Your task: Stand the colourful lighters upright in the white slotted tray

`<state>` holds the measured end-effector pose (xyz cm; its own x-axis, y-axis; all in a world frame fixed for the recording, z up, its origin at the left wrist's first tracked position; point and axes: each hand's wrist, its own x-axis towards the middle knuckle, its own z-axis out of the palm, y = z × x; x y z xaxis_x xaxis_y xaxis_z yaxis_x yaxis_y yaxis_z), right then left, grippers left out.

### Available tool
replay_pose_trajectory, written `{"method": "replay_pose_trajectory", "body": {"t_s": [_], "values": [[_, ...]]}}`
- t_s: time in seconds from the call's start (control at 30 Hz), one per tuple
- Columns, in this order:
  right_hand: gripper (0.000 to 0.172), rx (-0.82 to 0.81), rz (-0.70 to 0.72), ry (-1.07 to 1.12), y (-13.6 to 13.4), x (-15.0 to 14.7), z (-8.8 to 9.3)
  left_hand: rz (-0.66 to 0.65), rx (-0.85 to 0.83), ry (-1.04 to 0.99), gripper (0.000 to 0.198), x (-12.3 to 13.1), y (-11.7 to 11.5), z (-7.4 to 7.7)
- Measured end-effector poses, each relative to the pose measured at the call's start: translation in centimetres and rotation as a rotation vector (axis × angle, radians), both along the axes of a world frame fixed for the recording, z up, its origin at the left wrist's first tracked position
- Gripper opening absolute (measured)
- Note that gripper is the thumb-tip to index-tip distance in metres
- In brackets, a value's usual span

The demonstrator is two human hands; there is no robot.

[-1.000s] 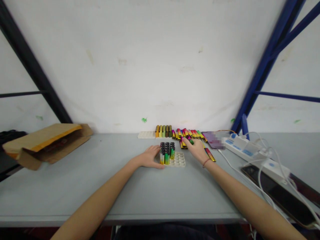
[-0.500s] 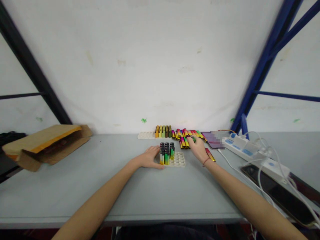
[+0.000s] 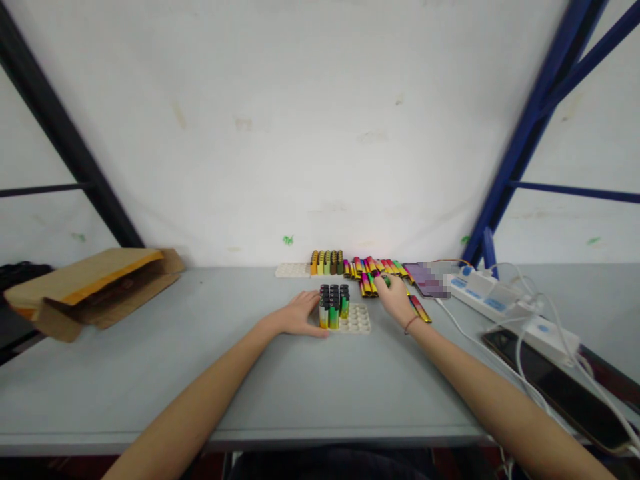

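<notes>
A white holed tray (image 3: 361, 320) lies in front of me with several upright black-topped tubes (image 3: 333, 308) in its left part; their sides fade from green to yellow. My left hand (image 3: 300, 315) grips the tray's left side, with the thumb along the front corner and the fingers behind. Past the tray's right side, my right hand (image 3: 395, 298) is closed round a small tube with a green end (image 3: 386, 280). Most of that tube is hidden by the fingers. Shiny multicoloured tubes (image 3: 369, 285) lie loose beside and behind this hand, and another loose tube (image 3: 420, 309) rests by the wrist.
Against the wall stand a second white holed tray (image 3: 293, 269) and a block of upright yellow and olive tubes (image 3: 327, 263). On the right are a flat purple-screened device (image 3: 425, 280), a power strip (image 3: 493, 303), white cables and a dark phone (image 3: 555, 387). A brown paper bag (image 3: 100, 283) lies left.
My right hand has shifted very slightly among the loose tubes, and a little more of the tube by its wrist shows. My left hand and the tray stay in place.
</notes>
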<state>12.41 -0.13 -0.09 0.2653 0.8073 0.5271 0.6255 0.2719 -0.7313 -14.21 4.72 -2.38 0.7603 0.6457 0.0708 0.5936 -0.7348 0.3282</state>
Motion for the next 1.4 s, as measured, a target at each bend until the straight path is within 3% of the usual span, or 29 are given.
{"method": "replay_pose_trajectory", "body": {"t_s": [0.23,0.5,0.63,1.0,1.13,1.23,1.4], "values": [[0.033,-0.004,0.012,-0.064,-0.5,-0.3,0.3,-0.016,0.001,-0.027,0.101,-0.1,0.1,-0.2],[0.028,-0.005,0.008,-0.019,-0.1,0.0,0.1,-0.014,-0.002,-0.034,0.1,-0.1,0.1,-0.1],[0.034,-0.073,0.024,-0.092,-0.2,-0.1,0.2,-0.007,-0.001,-0.017,0.102,0.0,0.0,-0.1],[0.037,-0.183,0.463,-0.156,-1.0,0.1,1.9,-0.007,0.017,0.004,0.102,0.2,-0.2,0.1],[0.045,-0.214,0.547,-0.18,-1.0,0.3,2.1,-0.009,0.02,-0.004,0.101,0.2,0.0,0.0],[0.041,-0.263,0.578,-0.148,-1.3,-0.1,2.0,-0.011,0.027,-0.002,0.099,0.1,0.0,-0.1],[0.032,-0.091,0.515,-0.292,-2.3,-1.6,1.7,-0.02,0.026,-0.027,0.097,0.1,-0.1,-0.1]]}}
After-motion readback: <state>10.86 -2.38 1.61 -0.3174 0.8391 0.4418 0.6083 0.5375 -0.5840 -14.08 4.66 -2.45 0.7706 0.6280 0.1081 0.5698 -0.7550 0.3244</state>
